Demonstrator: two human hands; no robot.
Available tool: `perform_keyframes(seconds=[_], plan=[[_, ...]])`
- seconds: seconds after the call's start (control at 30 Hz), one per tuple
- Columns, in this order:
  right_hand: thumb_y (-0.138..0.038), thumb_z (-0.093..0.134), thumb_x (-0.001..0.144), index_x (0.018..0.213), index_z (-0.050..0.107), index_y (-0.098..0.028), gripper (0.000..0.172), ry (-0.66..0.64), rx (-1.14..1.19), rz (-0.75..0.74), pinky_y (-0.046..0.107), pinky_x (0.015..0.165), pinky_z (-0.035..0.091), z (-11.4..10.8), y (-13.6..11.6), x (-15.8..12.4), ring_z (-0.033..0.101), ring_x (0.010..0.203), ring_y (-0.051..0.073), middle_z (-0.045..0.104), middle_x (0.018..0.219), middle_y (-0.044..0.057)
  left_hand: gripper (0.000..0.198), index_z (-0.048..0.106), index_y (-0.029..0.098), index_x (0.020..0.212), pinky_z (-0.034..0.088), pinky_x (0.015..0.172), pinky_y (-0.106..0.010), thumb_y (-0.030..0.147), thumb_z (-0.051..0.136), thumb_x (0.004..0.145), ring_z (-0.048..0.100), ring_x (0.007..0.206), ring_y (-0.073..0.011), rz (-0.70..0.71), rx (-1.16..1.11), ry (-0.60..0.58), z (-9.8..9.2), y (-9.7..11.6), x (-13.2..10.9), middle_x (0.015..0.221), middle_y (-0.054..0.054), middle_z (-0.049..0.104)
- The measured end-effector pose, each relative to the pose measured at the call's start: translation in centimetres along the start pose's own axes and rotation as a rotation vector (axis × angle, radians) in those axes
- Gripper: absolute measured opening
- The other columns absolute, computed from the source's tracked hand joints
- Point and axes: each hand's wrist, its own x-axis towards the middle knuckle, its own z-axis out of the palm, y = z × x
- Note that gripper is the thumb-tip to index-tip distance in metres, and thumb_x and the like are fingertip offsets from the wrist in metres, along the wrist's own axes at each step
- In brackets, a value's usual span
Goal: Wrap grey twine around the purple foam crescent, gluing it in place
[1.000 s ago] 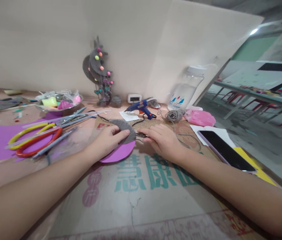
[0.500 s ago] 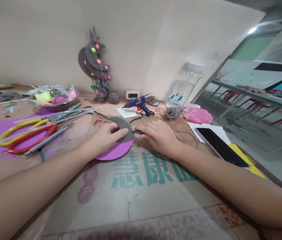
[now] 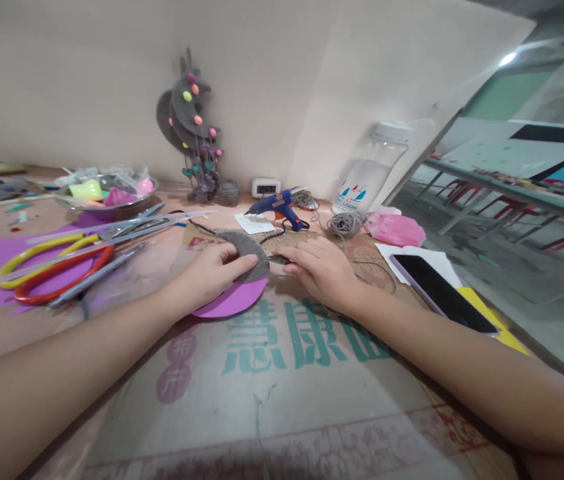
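My left hand point(image 3: 219, 270) grips a crescent-shaped piece wrapped in grey yarn point(image 3: 247, 247), thumb on top and fingers partly hidden. Its lower part is bare purple card point(image 3: 235, 298). Just to the right, my right hand point(image 3: 319, 270) is closed, its fingertips pinching grey yarn point(image 3: 278, 259) beside the crescent's right edge. A loose strand loops out on the right of that hand, near a yarn ball point(image 3: 346, 224). A blue glue gun point(image 3: 279, 208) lies behind both hands, its tip over a white paper point(image 3: 253, 224).
Scissors point(image 3: 57, 270) with yellow and red handles lie at left, near a metal bowl point(image 3: 112, 199) of craft pieces. A yarn-wrapped moon ornament point(image 3: 187, 127) leans on the wall. A water bottle point(image 3: 372, 170) and a phone point(image 3: 445, 293) are at right. Printed cardboard point(image 3: 262, 413) covers the table.
The right hand has shifted very slightly to the right, its fingertips a little farther from the crescent. The left hand keeps its grip. The view has moved slightly.
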Motion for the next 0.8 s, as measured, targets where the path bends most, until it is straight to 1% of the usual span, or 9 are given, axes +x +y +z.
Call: perform_keyframes(seconds=[0.1, 0.33, 0.5, 0.67, 0.8], plan=[[-0.034, 0.037, 0.096, 0.109, 0.061, -0.014, 0.034, -0.015, -0.008, -0.008, 0.03, 0.069, 0.035, -0.01, 0.11, -0.06, 0.053, 0.075, 0.017, 0.064, 0.08, 0.007, 0.035, 0.045, 0.018, 0.051, 0.03, 0.048, -0.023, 0.042, 0.055, 0.074, 0.038, 0.052, -0.0109, -0.005, 0.01, 0.003, 0.02, 0.13, -0.02, 0.052, 0.005, 0.041], [-0.032, 0.038, 0.096, 0.11, 0.061, -0.015, 0.032, -0.038, -0.01, -0.012, 0.03, 0.069, 0.035, -0.08, 0.22, -0.04, 0.052, 0.074, 0.017, 0.063, 0.077, 0.006, 0.033, 0.046, 0.018, 0.051, 0.031, 0.048, -0.023, 0.04, 0.055, 0.074, 0.038, 0.051, -0.0107, 0.004, -0.006, -0.009, 0.0, 0.35, -0.12, 0.052, 0.004, 0.041], [-0.033, 0.038, 0.096, 0.108, 0.061, -0.014, 0.032, -0.049, -0.011, -0.021, 0.03, 0.07, 0.035, -0.12, 0.25, -0.02, 0.052, 0.074, 0.018, 0.063, 0.077, 0.006, 0.031, 0.05, 0.017, 0.052, 0.032, 0.048, -0.022, 0.039, 0.056, 0.074, 0.039, 0.052, -0.0107, 0.028, -0.04, -0.021, 0.0, 0.26, -0.05, 0.052, 0.004, 0.045], [-0.032, 0.038, 0.096, 0.107, 0.062, -0.014, 0.031, -0.049, -0.014, -0.03, 0.03, 0.068, 0.034, -0.17, 0.18, -0.01, 0.052, 0.072, 0.017, 0.063, 0.076, 0.006, 0.027, 0.057, 0.016, 0.058, 0.033, 0.049, -0.022, 0.038, 0.056, 0.074, 0.042, 0.053, -0.0108, 0.038, -0.104, -0.062, 0.02, -0.03, 0.03, 0.056, 0.003, 0.051], [-0.031, 0.038, 0.096, 0.106, 0.063, -0.015, 0.031, -0.047, -0.025, -0.03, 0.03, 0.068, 0.034, -0.1, 0.12, -0.01, 0.052, 0.071, 0.017, 0.063, 0.074, 0.005, 0.027, 0.056, 0.016, 0.058, 0.031, 0.048, -0.022, 0.038, 0.056, 0.075, 0.042, 0.052, -0.0108, 0.022, -0.096, -0.059, 0.05, 0.02, 0.05, 0.055, 0.003, 0.051]])
